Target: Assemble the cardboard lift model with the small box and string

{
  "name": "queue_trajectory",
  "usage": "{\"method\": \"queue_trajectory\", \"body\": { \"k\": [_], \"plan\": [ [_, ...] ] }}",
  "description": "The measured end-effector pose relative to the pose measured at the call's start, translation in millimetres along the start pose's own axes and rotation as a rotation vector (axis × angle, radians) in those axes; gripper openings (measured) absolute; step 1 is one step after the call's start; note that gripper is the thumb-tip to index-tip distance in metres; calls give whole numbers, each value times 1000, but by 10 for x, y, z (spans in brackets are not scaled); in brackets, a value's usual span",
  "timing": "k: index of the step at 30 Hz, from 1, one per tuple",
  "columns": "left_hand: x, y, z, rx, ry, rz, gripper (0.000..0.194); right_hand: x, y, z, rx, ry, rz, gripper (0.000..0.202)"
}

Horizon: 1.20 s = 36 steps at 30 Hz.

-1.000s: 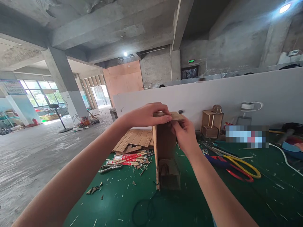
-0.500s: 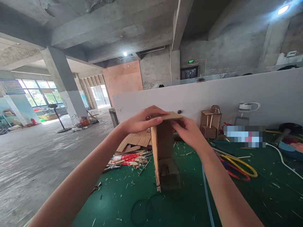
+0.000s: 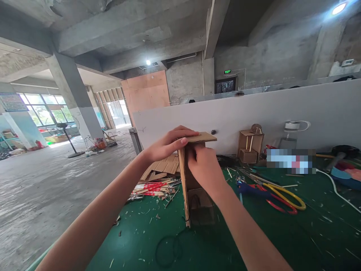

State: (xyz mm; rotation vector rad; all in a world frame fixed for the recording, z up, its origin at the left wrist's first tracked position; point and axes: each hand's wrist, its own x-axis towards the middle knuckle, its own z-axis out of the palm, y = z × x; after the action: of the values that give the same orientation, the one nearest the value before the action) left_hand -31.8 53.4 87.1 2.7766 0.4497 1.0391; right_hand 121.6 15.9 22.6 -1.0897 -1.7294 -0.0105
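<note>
A tall cardboard structure (image 3: 184, 188) stands upright on the green table (image 3: 135, 241), with a flat cardboard piece (image 3: 207, 137) on top and a small box shape at its base. Fingers of my left hand (image 3: 172, 142) lie over the top piece, the thumb at its near left edge, so the hand grips that corner. Just under the top piece, my right hand (image 3: 204, 162) has its fingers curled against the inside of the structure. Its fingertips are hidden, and I cannot make out anything in them.
Behind on the left lie cardboard sheets (image 3: 162, 167) and a pile of sticks in red wrapping (image 3: 155, 188). Yellow-handled scissors (image 3: 287, 195) and red-and-blue pliers (image 3: 265, 194) lie at right. A smaller cardboard model (image 3: 250, 145) stands near the white partition (image 3: 324, 113).
My right hand has moved left and down from the top piece's right edge to beneath it, its fingers now curled. My left hand stays on top, shifted slightly left.
</note>
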Motion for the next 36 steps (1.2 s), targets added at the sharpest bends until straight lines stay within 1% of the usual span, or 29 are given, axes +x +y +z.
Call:
{"method": "queue_trajectory", "body": {
  "k": [3,5,8,12,16,19,24,28,33,36],
  "plan": [
    [-30,-12,70,-94,33,-43,58,8,-6,100,68,93,14,26],
    [-56,-38,139,-160,93,-91,59,10,-4,118,93,122,2,25],
    [-100,-99,263,-200,229,-134,52,14,0,125,123,118,-27,26],
    [-144,-155,429,-222,421,-117,47,24,-3,118,128,85,-60,27],
    [-148,-147,556,-272,557,-139,46,30,-3,101,129,45,-41,30],
    [-129,-125,624,-312,624,-162,46,31,-1,96,137,45,-13,31],
    [-94,-108,677,-348,708,-158,44,37,-25,79,166,3,26,30],
    [-77,-101,685,-369,737,-177,47,42,-40,63,176,-34,52,27],
    [-72,-77,689,-322,731,-146,46,46,-47,91,163,-15,20,24],
    [-73,-70,700,-299,750,-134,44,43,-44,123,157,6,14,22]
  ]
}}
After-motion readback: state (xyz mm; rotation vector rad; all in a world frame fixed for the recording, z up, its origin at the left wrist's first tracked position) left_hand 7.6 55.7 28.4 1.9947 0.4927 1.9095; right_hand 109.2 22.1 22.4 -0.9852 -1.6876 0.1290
